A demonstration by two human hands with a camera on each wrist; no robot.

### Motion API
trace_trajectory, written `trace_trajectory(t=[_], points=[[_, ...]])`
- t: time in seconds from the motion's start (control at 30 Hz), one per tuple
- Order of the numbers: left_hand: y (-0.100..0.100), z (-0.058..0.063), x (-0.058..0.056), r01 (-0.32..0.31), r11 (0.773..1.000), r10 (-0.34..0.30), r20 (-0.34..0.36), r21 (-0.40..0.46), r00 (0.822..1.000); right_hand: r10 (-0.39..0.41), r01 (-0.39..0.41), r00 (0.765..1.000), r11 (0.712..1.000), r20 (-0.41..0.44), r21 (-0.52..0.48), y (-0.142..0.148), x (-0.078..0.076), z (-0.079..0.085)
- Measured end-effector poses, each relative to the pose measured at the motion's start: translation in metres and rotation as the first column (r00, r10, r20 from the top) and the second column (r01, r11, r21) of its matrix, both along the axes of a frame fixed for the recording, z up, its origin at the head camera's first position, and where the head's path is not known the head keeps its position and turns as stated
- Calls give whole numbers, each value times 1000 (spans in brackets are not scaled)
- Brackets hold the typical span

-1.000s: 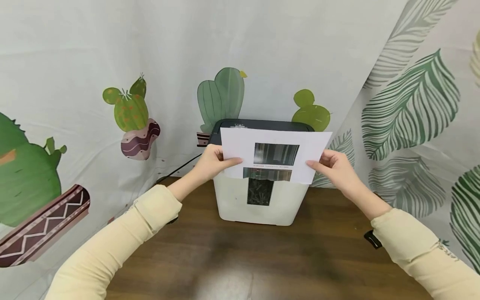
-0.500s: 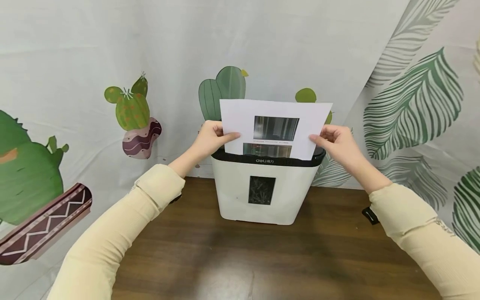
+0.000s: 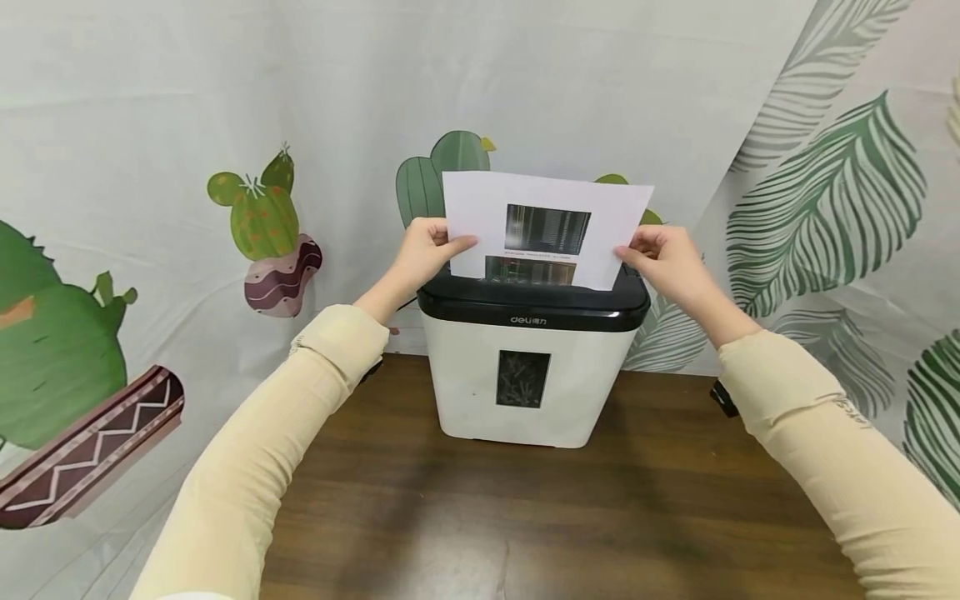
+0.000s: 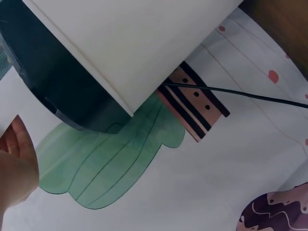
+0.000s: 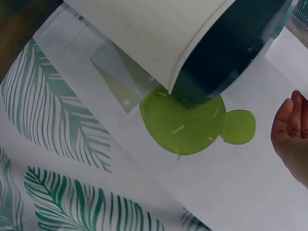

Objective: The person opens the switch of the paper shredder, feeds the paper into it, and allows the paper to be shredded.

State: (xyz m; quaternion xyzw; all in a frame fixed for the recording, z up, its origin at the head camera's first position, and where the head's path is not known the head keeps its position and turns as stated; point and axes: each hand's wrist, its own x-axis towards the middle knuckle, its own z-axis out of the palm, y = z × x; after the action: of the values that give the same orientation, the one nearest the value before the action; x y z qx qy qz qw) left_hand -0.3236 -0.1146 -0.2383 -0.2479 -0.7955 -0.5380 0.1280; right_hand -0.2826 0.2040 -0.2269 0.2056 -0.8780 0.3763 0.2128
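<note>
A white sheet of paper (image 3: 472,208) with dark printed pictures stands upright over the black top of a white paper shredder (image 3: 465,375). My left hand (image 3: 425,257) pinches its left edge, thumb in front and fingers behind. On the right edge, my right hand (image 3: 667,260) pinches it the same way. The sheet's lower edge overlaps the shredder's black top in the head view. In the left wrist view the left hand (image 4: 19,168) shows at the frame's edge, beside the shredder's dark lid (image 4: 57,67). The right wrist view has the right hand (image 5: 293,134) at its far side.
The shredder stands on a brown wooden table (image 3: 480,517), with shreds behind its dark front window (image 3: 522,379). A black cord (image 4: 250,95) runs from behind it. White cloth printed with cacti (image 3: 262,217) and leaves (image 3: 832,208) hangs behind and at the sides.
Both hands have carried the sheet away from me, from in front of the shredder's white body to over its black top. Both hands have kept their pinch; the shredder has stayed put.
</note>
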Motion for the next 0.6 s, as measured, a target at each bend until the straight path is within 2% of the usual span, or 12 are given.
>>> trace_trajectory(t=[0.1,0.37,0.4,0.6], points=[[5,-1,-5,-12,1000,12,-7,10,1000,-25,25,999,1000,-25,4,2,-5,-4],[9,-3,-12,-59,998,58,-54,-7,997,-60,59,998,998,-28,-39,0,-17,-11],[9,-1,-9,-58,998,58,-46,-5,997,-60,58,998,997,-31,-41,0,-18,-11],[11,-4,-11,-52,999,51,-52,-16,997,-57,55,998,997,-37,-45,4,-22,-13]])
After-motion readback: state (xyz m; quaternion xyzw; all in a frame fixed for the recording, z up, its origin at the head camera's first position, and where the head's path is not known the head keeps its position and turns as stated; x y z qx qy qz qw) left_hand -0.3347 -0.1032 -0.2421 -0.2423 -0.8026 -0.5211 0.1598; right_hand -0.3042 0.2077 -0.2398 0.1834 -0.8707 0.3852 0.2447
